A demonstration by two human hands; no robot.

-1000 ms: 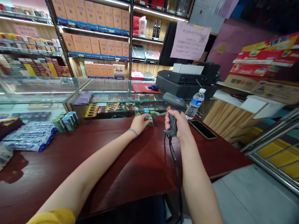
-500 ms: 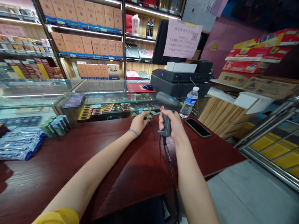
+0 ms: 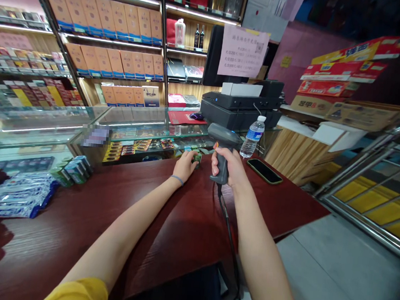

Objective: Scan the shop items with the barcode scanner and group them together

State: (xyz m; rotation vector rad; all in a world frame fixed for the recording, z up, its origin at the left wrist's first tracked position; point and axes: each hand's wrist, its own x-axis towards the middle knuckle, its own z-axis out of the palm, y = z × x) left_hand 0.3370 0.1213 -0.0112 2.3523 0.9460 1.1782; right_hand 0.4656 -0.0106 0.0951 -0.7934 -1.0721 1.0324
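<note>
My right hand (image 3: 232, 165) is closed round the handle of a dark grey barcode scanner (image 3: 225, 134), whose head points away and to the left. A black cable runs down from its handle past the table's front edge. My left hand (image 3: 184, 167) rests low over the dark red tabletop (image 3: 110, 217), its fingers closed on a small green pack (image 3: 197, 158). Most of that pack is hidden behind the fingers. Several similar small green packs (image 3: 74, 170) stand at the left, beside blue-and-white packets (image 3: 17, 194).
A water bottle (image 3: 253, 137) and a phone (image 3: 264, 171) are right of the scanner. Behind stand a glass display case (image 3: 140, 116), a monitor (image 3: 213, 55) and a black machine (image 3: 238, 109). A metal rail (image 3: 375, 184) and stacked cartons (image 3: 341, 87) are at the right.
My left hand has shifted very slightly, and more of the green pack shows beside its fingers. The right hand holds the scanner nearly still. The view has moved a little.
</note>
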